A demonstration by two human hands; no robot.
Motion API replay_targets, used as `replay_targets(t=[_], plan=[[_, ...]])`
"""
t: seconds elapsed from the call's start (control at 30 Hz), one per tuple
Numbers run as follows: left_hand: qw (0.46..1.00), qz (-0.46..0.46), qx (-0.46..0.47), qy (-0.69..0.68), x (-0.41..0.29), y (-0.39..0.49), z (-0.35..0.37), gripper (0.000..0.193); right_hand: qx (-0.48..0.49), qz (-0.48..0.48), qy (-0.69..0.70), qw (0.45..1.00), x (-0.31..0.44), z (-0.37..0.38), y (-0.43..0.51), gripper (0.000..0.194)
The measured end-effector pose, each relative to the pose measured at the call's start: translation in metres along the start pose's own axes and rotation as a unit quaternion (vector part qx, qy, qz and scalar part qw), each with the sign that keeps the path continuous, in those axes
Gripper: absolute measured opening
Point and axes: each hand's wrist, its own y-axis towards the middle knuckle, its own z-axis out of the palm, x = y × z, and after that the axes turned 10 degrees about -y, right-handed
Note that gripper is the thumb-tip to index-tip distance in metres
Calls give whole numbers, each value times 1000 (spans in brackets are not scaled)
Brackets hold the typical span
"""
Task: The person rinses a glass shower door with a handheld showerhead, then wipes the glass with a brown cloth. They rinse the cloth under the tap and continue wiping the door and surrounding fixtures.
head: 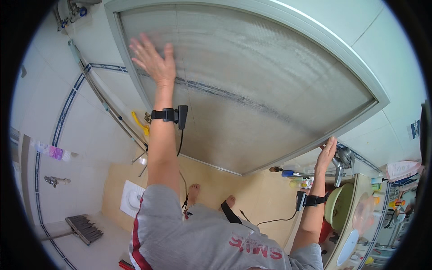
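A large mesh screen (256,67) in a pale metal frame (341,64) stands tilted before me, its lower corner near the floor. Wall tiles show through the mesh. My left hand (155,62) is spread over the upper left of the mesh, fingers apart and holding nothing; its fingertips are slightly blurred. Whether the palm touches the mesh is hard to tell. At the frame's lower right edge, my right hand (326,153) grips the side, with part of its fingers hidden behind the frame. Each wrist wears a black strapped device with a cable.
Beside my right forearm are a metal faucet (340,163), a green basin (341,207) and a cluttered counter (347,233). Long poles (108,104) and a yellow handle (140,123) lean at left. A white squat toilet (130,199) and a broom (84,229) lie lower left.
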Motion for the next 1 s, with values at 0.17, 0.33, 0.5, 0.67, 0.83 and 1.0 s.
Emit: replay_targets(t=[0.17,0.33,0.5,0.67,0.83,1.0], plan=[[995,25,-70,-60,-97,-59,45,80,13,-11,-17,1000,3,-1,0,53],[952,90,168,-241,-254,-176,61,84,20,-3,6,1000,1,-5,3,47],[976,85,173,-102,-86,-154,37,82,11,-3,6,1000,-4,-5,4,47],[984,-145,-93,-50,94,-131,10,68,18,4,2,1000,-7,-3,5,50],[942,-296,-96,-125,-34,-168,58,73,-3,9,34,999,-5,-2,7,52],[867,-266,37,-420,-194,-170,23,68,26,3,-6,1000,-3,-8,11,46]])
